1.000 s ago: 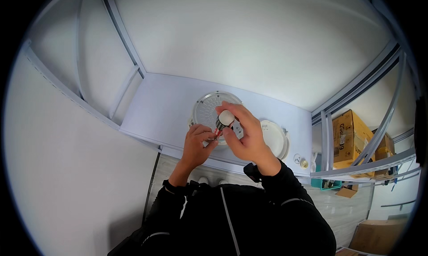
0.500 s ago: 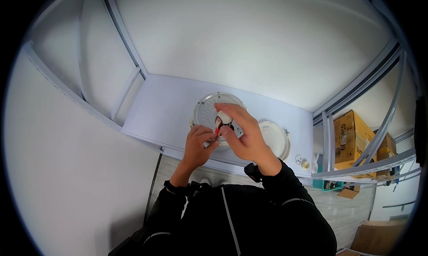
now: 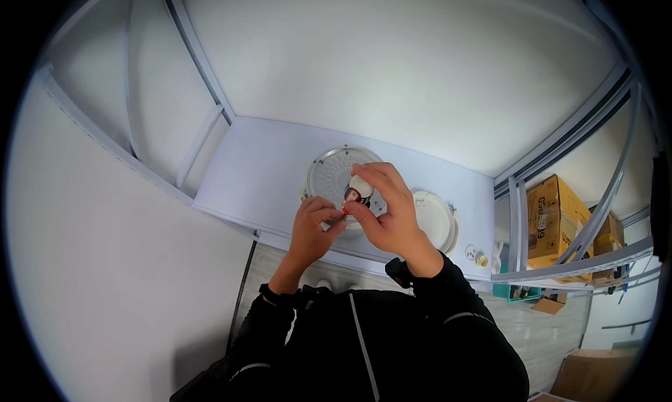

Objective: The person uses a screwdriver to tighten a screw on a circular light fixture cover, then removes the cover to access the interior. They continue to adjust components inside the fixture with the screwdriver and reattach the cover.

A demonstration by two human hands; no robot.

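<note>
Right hand: pinches a small white-and-black part over the round fixture base.
Left hand: fingertips closed on the part's red wire end.
Fixture base: on the white tabletop.
Beside it: white dome cover, right.

White panel bearing two round fixtures

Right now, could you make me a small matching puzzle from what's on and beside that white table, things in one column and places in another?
Things:
1. round metal lamp base
2. white dome cover
3. cardboard box
4. small white part

Places:
a. on the shelf rack at far right
b. pinched in the right hand
c. flat on the table, behind both hands
d. on the table, right of the hands

Pairs: 1-c, 2-d, 3-a, 4-b
</note>
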